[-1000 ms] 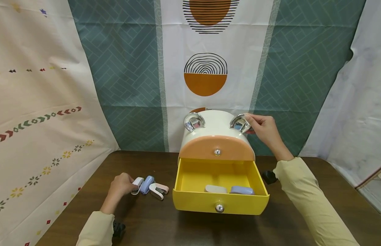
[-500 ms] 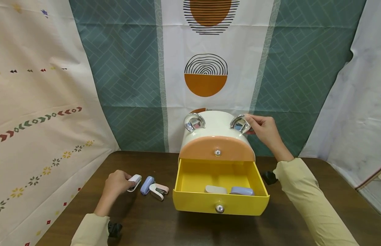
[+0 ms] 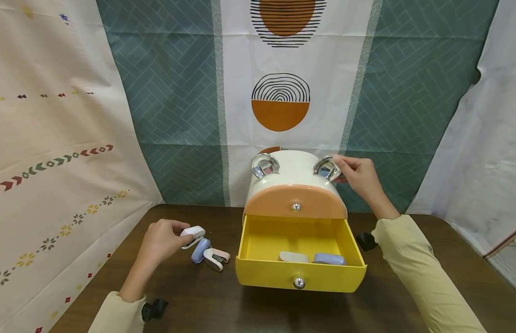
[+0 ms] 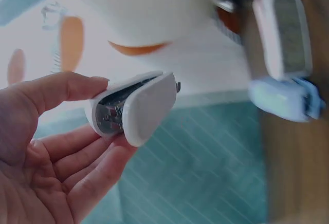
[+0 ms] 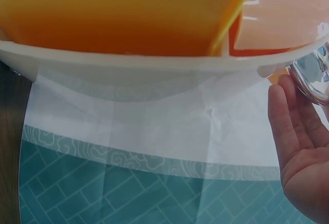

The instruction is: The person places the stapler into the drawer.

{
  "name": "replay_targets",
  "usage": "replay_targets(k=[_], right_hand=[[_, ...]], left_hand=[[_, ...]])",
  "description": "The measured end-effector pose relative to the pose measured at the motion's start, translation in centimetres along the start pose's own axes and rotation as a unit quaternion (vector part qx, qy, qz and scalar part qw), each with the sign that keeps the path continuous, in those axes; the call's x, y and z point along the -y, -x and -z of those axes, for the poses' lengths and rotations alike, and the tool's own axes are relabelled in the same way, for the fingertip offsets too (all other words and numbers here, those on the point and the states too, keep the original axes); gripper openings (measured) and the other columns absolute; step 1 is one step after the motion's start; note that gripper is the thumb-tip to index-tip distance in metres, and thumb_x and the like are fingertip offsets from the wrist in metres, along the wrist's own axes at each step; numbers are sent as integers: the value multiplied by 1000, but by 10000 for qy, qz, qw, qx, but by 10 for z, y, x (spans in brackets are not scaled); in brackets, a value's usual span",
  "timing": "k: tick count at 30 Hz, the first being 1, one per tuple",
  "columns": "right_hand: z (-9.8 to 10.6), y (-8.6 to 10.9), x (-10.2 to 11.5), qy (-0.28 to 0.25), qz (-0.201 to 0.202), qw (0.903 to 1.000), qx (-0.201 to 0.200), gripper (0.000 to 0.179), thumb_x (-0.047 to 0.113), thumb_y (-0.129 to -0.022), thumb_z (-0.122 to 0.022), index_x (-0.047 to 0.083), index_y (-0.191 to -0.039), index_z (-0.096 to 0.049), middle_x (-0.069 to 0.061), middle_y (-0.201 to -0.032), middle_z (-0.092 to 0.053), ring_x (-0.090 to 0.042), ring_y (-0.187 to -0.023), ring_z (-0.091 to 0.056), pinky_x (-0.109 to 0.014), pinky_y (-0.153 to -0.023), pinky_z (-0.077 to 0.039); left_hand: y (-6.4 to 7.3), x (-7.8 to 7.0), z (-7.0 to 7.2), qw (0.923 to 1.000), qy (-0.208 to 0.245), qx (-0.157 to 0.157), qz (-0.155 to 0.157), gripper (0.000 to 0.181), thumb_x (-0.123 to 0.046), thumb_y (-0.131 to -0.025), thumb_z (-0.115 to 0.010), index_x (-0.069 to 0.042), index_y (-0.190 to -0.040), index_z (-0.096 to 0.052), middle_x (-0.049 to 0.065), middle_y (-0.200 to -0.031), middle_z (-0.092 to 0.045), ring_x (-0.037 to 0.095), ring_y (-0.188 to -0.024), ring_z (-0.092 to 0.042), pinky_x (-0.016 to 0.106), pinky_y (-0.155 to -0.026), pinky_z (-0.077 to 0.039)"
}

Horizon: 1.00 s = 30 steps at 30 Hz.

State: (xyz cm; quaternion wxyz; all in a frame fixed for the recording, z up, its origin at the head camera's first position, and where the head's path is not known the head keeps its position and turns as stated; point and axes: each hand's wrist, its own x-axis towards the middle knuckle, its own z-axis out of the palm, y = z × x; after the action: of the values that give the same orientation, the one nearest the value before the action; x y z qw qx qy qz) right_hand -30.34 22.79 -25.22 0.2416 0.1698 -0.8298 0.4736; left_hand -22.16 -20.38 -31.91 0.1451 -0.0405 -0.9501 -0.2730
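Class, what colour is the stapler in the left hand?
White: the stapler shows best in the left wrist view.

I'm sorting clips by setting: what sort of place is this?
Perhaps a staged tabletop corner, maybe for filming: a table, a green-and-white cloth hung behind it, and a cream cloth along its left side.

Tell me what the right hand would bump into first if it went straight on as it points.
The right hand would meet the nearer silver ear on the cabinet first; they appear to be touching. Beyond that, depth is hard to judge.
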Motion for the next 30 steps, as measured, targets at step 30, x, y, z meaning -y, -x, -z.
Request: replay_targets(k=[30], right_hand=[[2, 14, 37, -43, 87, 9999, -64, 34, 14, -93, -51, -11, -114, -57, -34, -104, -58, 6, -60, -57, -15, -58, -49]], left_hand=[[18, -116, -15, 9535, 2602, 679, -1364, 23, -7, -73, -72, -2, -95, -70, 7, -87, -68, 10, -69, -64, 23, -63, -52]])
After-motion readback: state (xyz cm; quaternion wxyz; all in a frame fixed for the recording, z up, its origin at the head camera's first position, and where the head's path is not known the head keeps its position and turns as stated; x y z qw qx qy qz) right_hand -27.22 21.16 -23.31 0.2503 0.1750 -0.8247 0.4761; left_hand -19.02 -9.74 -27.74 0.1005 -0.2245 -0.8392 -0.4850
